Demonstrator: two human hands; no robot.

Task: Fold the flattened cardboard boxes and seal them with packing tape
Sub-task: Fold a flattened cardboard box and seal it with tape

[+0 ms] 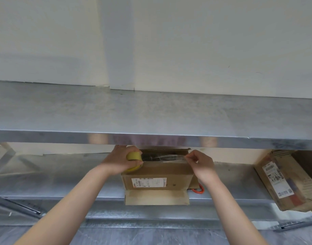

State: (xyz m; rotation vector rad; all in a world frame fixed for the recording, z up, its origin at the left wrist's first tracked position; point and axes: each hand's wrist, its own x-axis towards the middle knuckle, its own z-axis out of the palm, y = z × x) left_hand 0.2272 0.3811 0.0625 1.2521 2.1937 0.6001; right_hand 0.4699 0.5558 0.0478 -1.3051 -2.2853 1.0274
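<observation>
**Tape drawn across the box**

The cardboard box [157,171] sits at the front edge of the lower shelf [63,183]. The left hand [120,161] grips the tape roll [134,156] at its top left; the right hand [201,165] pinches the free end of the tape strip [164,157] at top right. The board looks light and stiff (it may slide); the film is thin and sticky, best kept taut by its end.

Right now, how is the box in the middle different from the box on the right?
The middle box sits level; the right box leans tilted. The left hand with a yellow tape roll and the right hand stretch clear tape over the middle box; nobody touches the right box. Both are brown cardboard with white labels.
</observation>
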